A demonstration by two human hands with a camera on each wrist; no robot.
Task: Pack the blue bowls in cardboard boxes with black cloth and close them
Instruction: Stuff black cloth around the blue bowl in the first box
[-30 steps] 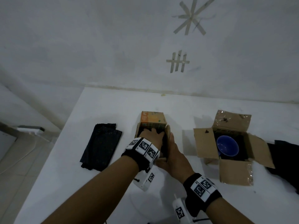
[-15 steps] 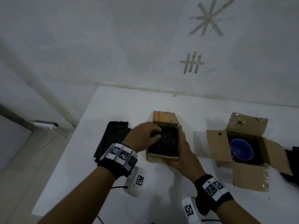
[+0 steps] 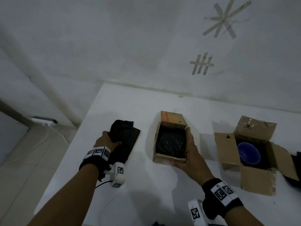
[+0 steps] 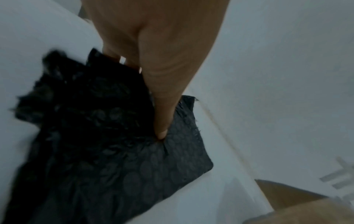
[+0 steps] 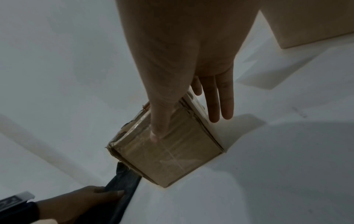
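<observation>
On the table (image 3: 146, 185) in front of you, three stations run left to right. Far left: folded cloth (image 3: 125, 144), your left hand (image 3: 107, 141) on its near-left edge. Centre: small box (image 3: 171, 139), cloth inside, your right hand (image 3: 190, 159) against its right side. Right: open box (image 3: 247, 154), a bowl (image 3: 248, 152) in it.

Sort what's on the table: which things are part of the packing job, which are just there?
Job:
left hand gripping folded black cloth
right hand steadying cloth-lined small box
open box holding blue bowl

Just there:
tape marks on wall
cable on floor
</observation>
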